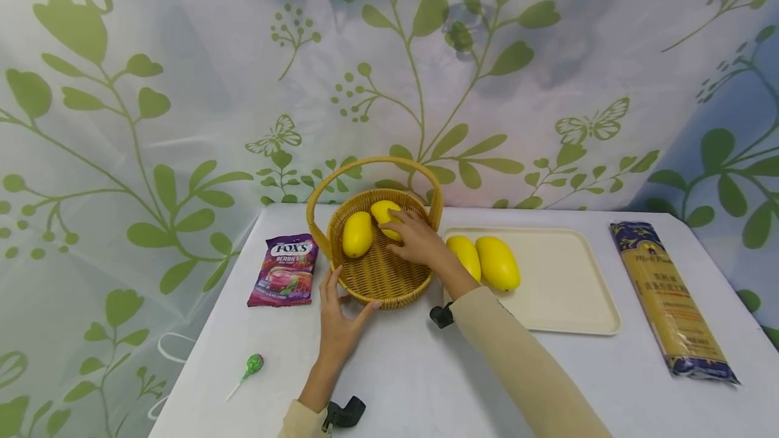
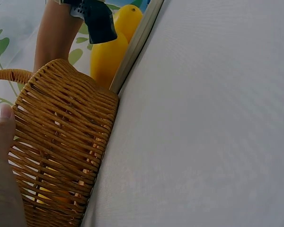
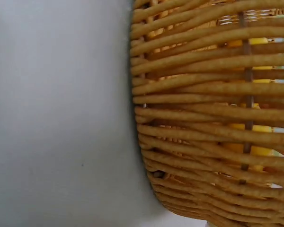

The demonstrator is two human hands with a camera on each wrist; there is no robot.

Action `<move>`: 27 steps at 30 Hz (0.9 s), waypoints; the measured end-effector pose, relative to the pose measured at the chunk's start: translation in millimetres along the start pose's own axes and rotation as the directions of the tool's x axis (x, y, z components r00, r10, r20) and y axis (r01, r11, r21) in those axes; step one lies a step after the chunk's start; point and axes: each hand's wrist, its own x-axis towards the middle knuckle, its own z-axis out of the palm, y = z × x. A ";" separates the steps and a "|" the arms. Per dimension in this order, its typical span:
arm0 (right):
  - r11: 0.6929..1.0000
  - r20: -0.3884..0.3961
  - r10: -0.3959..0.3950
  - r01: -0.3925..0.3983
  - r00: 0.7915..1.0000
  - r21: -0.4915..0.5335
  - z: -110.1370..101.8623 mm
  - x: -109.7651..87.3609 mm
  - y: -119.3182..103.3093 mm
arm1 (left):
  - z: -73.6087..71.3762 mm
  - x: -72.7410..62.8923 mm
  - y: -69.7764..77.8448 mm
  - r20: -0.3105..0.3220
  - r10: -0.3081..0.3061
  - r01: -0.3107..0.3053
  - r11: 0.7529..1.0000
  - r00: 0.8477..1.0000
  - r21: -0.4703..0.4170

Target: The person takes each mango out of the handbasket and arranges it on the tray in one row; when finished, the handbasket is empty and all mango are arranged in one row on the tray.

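A round wicker basket with a tall handle stands on the table and holds two yellow mangoes. One mango lies at the left inside. My right hand reaches in over the right rim, its fingers gripping the other mango. My left hand touches the near left of the basket's outer wall, thumb and fingers spread apart. In the left wrist view, the left thumb lies straight against the woven side, while the other fingers are hidden. The right wrist view shows woven wall and tabletop; the right hand is out of sight there.
Right of the basket, a cream tray bears two more mangoes. A long pack of pasta lies at the far right. On the left are a purple FOX'S candy bag and a green lollipop. A leaf-patterned curtain hangs behind.
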 end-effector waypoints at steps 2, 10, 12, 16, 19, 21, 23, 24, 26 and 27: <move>1.000 -0.003 0.005 -0.005 1.000 -0.021 0.3 -0.6 -1.3 | -0.3 -0.7 0.3 0.000 -0.009 0.009 1.000 1.000 0.001; 1.000 -0.041 -0.004 0.003 0.999 -0.026 0.1 -2.5 -5.1 | -1.0 -1.5 1.4 0.009 -0.001 0.001 1.000 1.000 -0.028; 1.000 -0.045 -0.015 0.016 0.999 0.012 -0.1 -3.4 -5.3 | -0.7 -1.6 -0.2 0.007 0.005 -0.005 1.000 1.000 -0.030; 0.997 -0.022 -0.033 0.035 0.999 0.070 -0.1 -5.2 -5.0 | -1.7 -1.1 3.2 0.005 0.012 -0.012 1.000 1.000 -0.026; 0.997 0.007 -0.035 0.035 0.999 0.067 1.1 -5.5 -4.7 | -2.2 -1.8 3.2 0.006 0.005 -0.005 1.000 1.000 -0.015; 0.998 0.023 -0.032 0.031 0.999 0.053 2.4 -5.0 -4.4 | -1.4 -2.7 -1.6 0.006 0.003 -0.003 1.000 1.000 -0.009; 0.999 0.021 -0.035 0.035 0.999 0.042 2.8 -4.7 -4.5 | -1.4 -3.0 -1.7 0.004 0.005 -0.005 1.000 1.000 -0.010; 0.999 0.021 -0.035 0.034 0.999 0.037 2.9 -4.7 -4.6 | -1.3 -2.9 -1.4 0.003 0.005 -0.005 1.000 1.000 -0.013; 0.999 0.019 -0.038 0.038 0.999 0.035 2.9 -4.6 -4.7 | -0.9 -2.6 -1.4 0.000 0.009 -0.009 1.000 1.000 -0.016; 0.999 0.017 -0.041 0.040 0.999 0.035 2.7 -4.7 -4.7 | -0.7 -2.5 -1.6 -0.001 0.009 -0.009 1.000 1.000 -0.017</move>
